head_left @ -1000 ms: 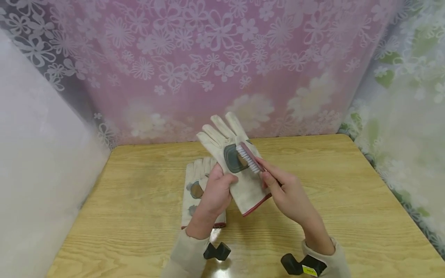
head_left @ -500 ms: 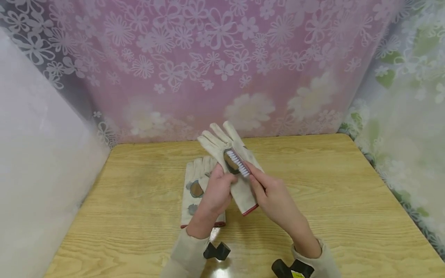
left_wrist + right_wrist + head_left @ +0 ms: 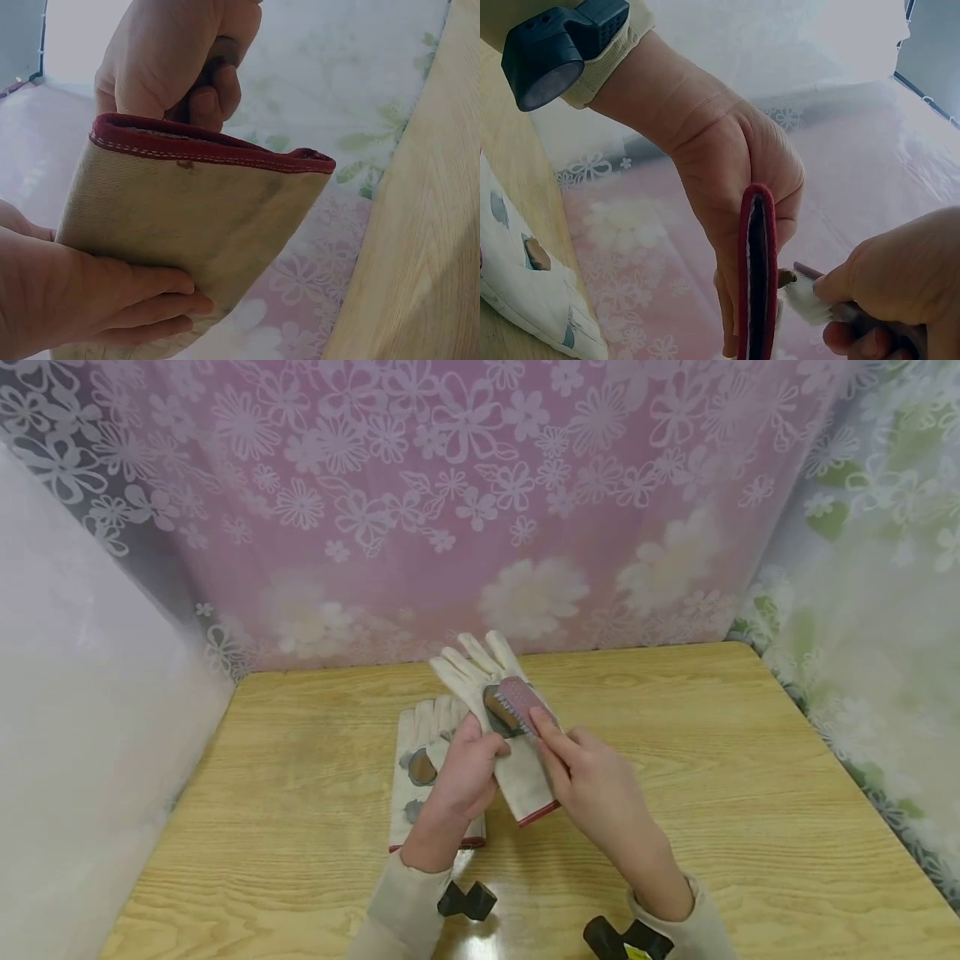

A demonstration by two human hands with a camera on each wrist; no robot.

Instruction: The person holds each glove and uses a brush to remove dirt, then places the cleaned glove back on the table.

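My left hand (image 3: 463, 777) grips a cream work glove (image 3: 527, 781) by its side, thumb in front; in the left wrist view its fingers (image 3: 150, 300) lie across the glove's other face. The glove tilts above the table, fingers up, red-trimmed cuff down. A grey patch with a brown spot marks its face. My right hand (image 3: 603, 789) holds a pinkish brush (image 3: 520, 697), index finger along its back. White bristles (image 3: 807, 301) face the patch; whether they touch it is hard to tell. A second cream glove (image 3: 431, 718) lies flat behind my left hand, partly hidden.
The gloves are over a wood-grain table (image 3: 720, 760). A pink floral curtain (image 3: 450, 527) hangs behind its far edge, with pale sheets at both sides. Each wrist wears a black device (image 3: 467, 902).
My right hand has moved left with the brush, which has turned so its back faces up over the patch. The held glove has dropped a little. The flat glove stays put.
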